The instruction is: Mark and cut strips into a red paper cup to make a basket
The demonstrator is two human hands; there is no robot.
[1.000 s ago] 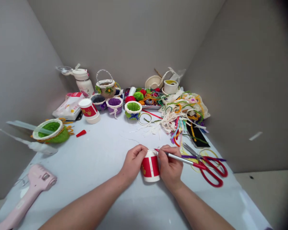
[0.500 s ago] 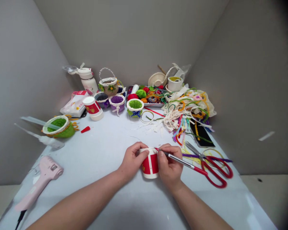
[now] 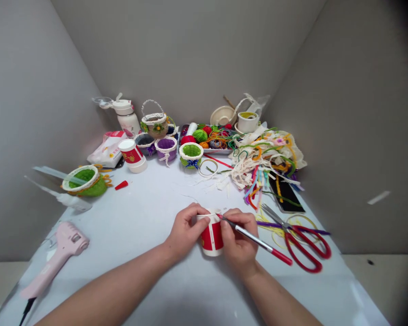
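Observation:
A red and white paper cup [image 3: 211, 235] stands on the white table in front of me. My left hand [image 3: 186, 230] is closed round its left side and rim. My right hand [image 3: 238, 239] grips a silver pen with a red end [image 3: 258, 242], its tip touching the cup's rim. The pen's red end points to the right, toward the red scissors [image 3: 302, 246].
A pink glue gun [image 3: 54, 258] lies at the left front. A green wrapped basket [image 3: 83, 181] sits at the left. Another red cup [image 3: 131, 155], small decorated baskets [image 3: 177, 151], a tray of yarn balls [image 3: 207, 136] and a heap of pipe cleaners [image 3: 265, 158] fill the back. A black phone [image 3: 287, 194] lies right.
The pen's rear end has dropped and swung a little toward me. Both hands have stayed on the cup; the view has shifted slightly.

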